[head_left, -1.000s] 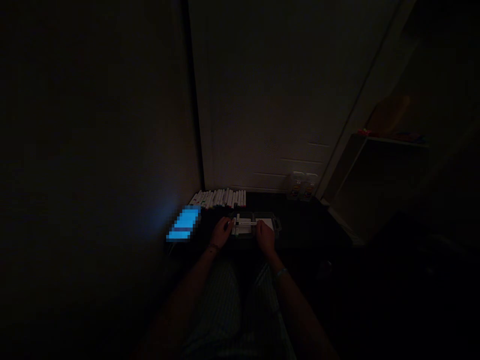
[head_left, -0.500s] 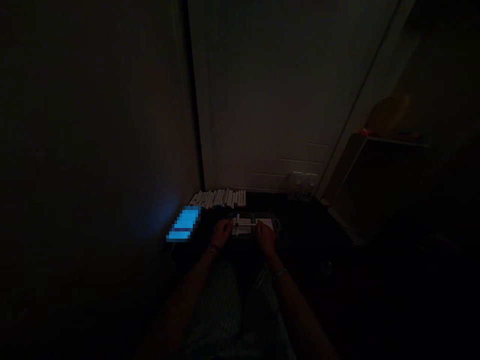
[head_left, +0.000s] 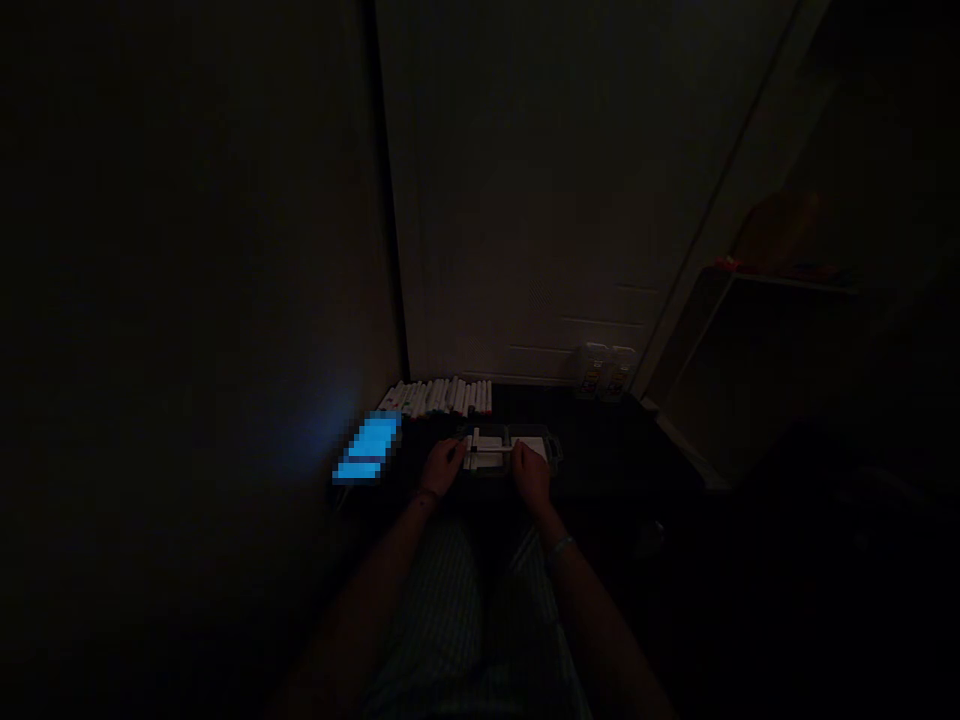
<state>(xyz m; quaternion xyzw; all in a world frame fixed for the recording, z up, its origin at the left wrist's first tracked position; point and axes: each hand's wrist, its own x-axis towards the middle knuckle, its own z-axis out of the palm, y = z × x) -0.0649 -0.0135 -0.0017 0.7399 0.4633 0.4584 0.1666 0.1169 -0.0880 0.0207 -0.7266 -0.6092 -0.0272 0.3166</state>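
Note:
A slim white marker (head_left: pixel 495 449) lies level between my two hands, over an open clear plastic case (head_left: pixel 556 452). My left hand (head_left: pixel 444 466) is closed at the marker's left end; darkness hides exactly how its fingers sit. Closed around the marker's right end is my right hand (head_left: pixel 532 475). White paper-like inserts (head_left: pixel 491 459) show inside both halves of the case. Another white marker (head_left: pixel 475 440) lies crosswise in the left half, behind the held one.
A row of several white markers (head_left: pixel 442 397) lies at the back left of the dark table (head_left: pixel 600 460). A lit phone-like screen (head_left: pixel 369 447) glows at the left. Two clear packages (head_left: pixel 604 373) stand against the wall. A shelf unit (head_left: pixel 697 330) is at the right.
Both hands and the marker stay almost in place. The picture shows slightly different brightness.

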